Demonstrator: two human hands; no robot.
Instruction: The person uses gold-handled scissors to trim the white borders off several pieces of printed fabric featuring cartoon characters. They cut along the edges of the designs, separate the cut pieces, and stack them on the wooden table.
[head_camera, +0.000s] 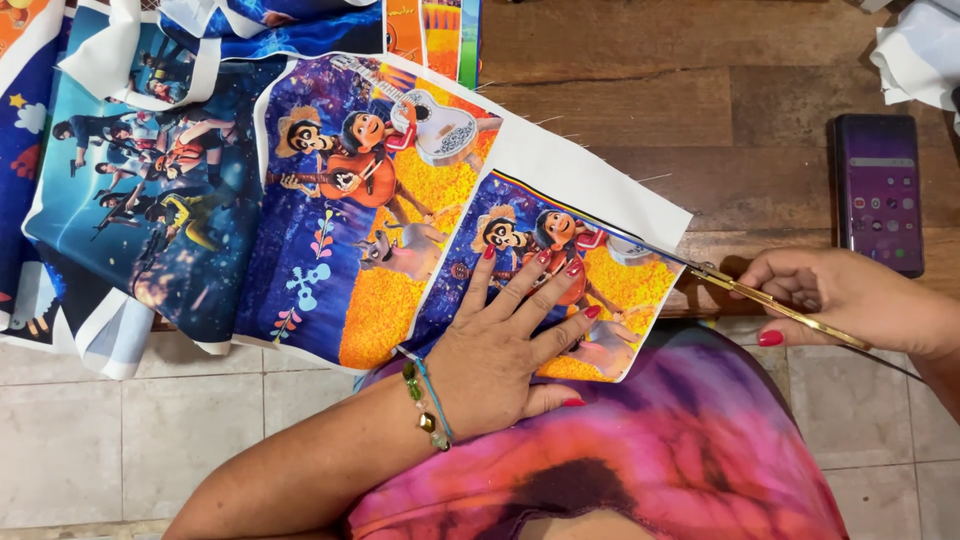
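My left hand (505, 335) lies flat with fingers spread on a small printed fabric panel (618, 285) showing cartoon figures on orange and purple. The panel hangs over the table's front edge above my lap. My right hand (850, 300) grips gold scissors (760, 297) whose blades meet the panel's upper right edge, along the white border (590, 180). A larger panel with the same print (350, 200) lies joined to its left.
More printed fabric (140, 190) covers the left of the wooden table (700, 90). A dark phone (878, 190) lies at the right, with white cloth (920, 55) in the far right corner. Tiled floor (150, 440) shows below; my tie-dye top (660, 450) fills the bottom.
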